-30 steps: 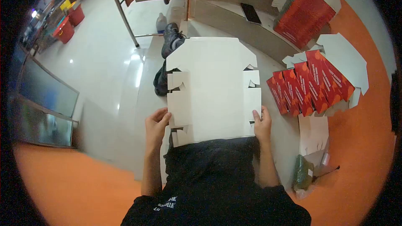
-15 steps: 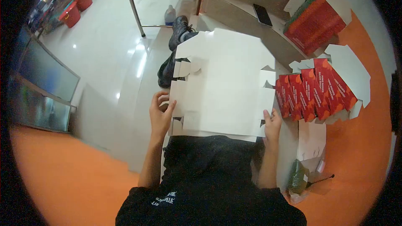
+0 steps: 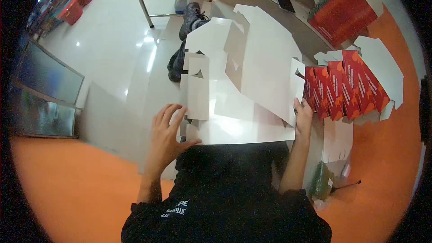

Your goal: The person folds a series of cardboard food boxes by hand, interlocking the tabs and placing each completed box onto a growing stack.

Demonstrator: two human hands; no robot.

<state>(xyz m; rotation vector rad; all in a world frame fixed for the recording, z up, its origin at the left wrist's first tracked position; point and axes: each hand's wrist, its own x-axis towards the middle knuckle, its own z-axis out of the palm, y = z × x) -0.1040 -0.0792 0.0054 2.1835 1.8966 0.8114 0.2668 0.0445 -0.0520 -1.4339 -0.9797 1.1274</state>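
Observation:
A white die-cut box blank (image 3: 216, 123) lies across my lap, with slots and tabs along its sides. Its right part, a white panel (image 3: 267, 58), is raised and slants over the rest. My right hand (image 3: 303, 117) pinches the right edge, thumb on top and the other fingers mostly hidden. At the lower left corner, my left hand (image 3: 167, 130) has its fingers spread and curved; the thumb tip is at the blank's near edge. Whether it touches the cardboard I cannot tell. The left side tabs (image 3: 198, 78) stand slightly folded up.
Red printed cartons (image 3: 344, 83) stand in a row to the right, and a taller stack of red-sided blanks (image 3: 344, 13) lies behind them. A black phone (image 3: 283, 0) rests on cardboard. A green-filled bag (image 3: 321, 182) lies lower right. A metal-legged table (image 3: 141, 0) stands ahead.
The right panel has risen and now tilts over the blank. My left hand has come off the left edge, spreading at the near corner. My right hand has moved slightly up and right.

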